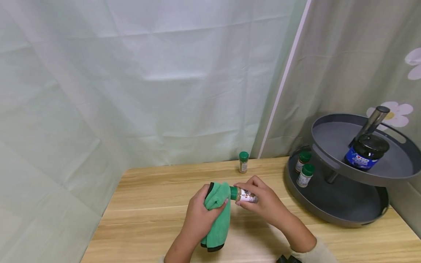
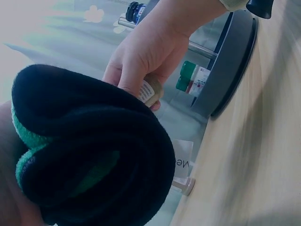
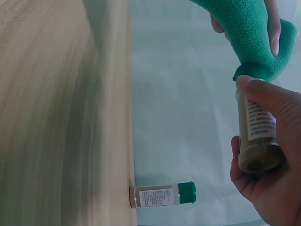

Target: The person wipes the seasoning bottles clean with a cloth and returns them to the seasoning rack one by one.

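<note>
My left hand grips a folded green cloth with black edging, above the wooden table. Its black-trimmed end fills much of the left wrist view. In my right hand is a small spice jar, held on its side between thumb and fingers with its green cap toward the cloth. The cloth touches the cap and covers part of it, as the right wrist view shows. Brown contents and a printed label show through the jar's clear wall.
Another green-capped spice jar stands upright near the back edge of the wooden table. At right is a dark two-tier round tray. Two green-capped jars stand on its lower tier, and a dark jar with a blue label sits above.
</note>
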A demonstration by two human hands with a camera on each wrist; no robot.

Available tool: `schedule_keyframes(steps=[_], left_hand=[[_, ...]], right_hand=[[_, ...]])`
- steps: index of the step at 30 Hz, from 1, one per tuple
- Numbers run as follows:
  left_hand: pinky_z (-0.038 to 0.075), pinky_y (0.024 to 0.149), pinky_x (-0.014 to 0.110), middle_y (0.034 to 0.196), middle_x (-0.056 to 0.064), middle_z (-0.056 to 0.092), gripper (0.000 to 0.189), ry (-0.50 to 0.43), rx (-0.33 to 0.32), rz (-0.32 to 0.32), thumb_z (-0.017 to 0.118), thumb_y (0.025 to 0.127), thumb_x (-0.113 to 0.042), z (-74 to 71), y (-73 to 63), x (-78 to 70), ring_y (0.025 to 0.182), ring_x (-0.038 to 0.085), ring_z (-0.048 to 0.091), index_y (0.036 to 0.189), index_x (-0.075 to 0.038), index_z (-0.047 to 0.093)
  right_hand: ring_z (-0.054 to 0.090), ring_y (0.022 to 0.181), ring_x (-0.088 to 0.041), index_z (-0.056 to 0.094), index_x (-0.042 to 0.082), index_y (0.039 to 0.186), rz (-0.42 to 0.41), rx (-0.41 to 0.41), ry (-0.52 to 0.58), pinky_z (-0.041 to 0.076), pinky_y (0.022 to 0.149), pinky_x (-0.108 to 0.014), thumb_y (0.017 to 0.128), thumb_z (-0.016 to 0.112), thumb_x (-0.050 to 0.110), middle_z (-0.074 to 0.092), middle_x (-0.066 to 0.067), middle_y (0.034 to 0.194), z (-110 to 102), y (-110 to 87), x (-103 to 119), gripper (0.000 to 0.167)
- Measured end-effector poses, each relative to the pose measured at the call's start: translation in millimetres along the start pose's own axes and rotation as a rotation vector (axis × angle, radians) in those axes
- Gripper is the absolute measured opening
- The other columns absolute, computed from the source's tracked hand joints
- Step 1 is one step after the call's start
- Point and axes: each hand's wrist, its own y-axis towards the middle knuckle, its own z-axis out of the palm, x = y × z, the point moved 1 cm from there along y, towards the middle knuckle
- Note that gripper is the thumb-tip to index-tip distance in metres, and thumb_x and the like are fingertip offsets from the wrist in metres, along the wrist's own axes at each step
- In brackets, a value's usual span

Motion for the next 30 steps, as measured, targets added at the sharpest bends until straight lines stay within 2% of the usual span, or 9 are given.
schedule_keyframes(steps=[7,11,19,25,30], left_hand=[[0.055,0.087,0.032,0.110,-0.009,0.066,0.038,0.047,-0.010,0.016,0.082,0.085,-0.037,-0.4,0.6,2.1,0.098,0.011,0.063,0.117,-0.030,0.061],[0.055,0.084,0.029,0.108,-0.007,0.066,0.036,0.043,-0.020,0.008,0.081,0.086,-0.039,-1.4,1.4,3.9,0.096,0.012,0.063,0.115,-0.029,0.062],[0.056,0.082,0.030,0.108,-0.004,0.067,0.036,0.022,-0.046,0.002,0.081,0.086,-0.040,-2.8,2.8,5.7,0.096,0.013,0.065,0.115,-0.027,0.063],[0.057,0.082,0.030,0.108,-0.004,0.067,0.036,0.011,-0.046,-0.008,0.081,0.086,-0.038,-2.7,3.5,5.7,0.096,0.014,0.065,0.115,-0.027,0.062],[0.057,0.081,0.030,0.108,-0.004,0.067,0.035,-0.009,-0.029,-0.009,0.080,0.087,-0.038,-1.9,3.2,4.8,0.095,0.014,0.064,0.115,-0.027,0.062]], right_hand=[[0.047,0.094,-0.002,0.070,0.028,0.127,-0.149,-0.056,-0.180,0.048,0.079,-0.023,0.078,0.087,0.022,0.050,0.011,0.102,2.0,-0.9,-0.7,0.051],[0.045,0.100,-0.005,0.070,0.029,0.127,-0.204,-0.073,-0.206,0.046,0.082,-0.027,0.077,0.088,0.021,0.051,0.011,0.104,1.9,-1.3,-1.2,0.054],[0.047,0.101,-0.006,0.069,0.028,0.129,-0.209,-0.081,-0.127,0.049,0.083,-0.026,0.079,0.087,0.019,0.051,0.009,0.107,0.0,-1.6,0.4,0.054],[0.051,0.094,-0.002,0.067,0.028,0.131,-0.153,-0.085,-0.040,0.051,0.077,-0.021,0.080,0.085,0.017,0.051,0.009,0.109,-1.6,-1.8,2.1,0.056],[0.052,0.091,-0.002,0.067,0.026,0.132,-0.129,-0.103,-0.011,0.052,0.072,-0.020,0.081,0.085,0.017,0.052,0.008,0.109,-1.5,-1.0,2.3,0.055]])
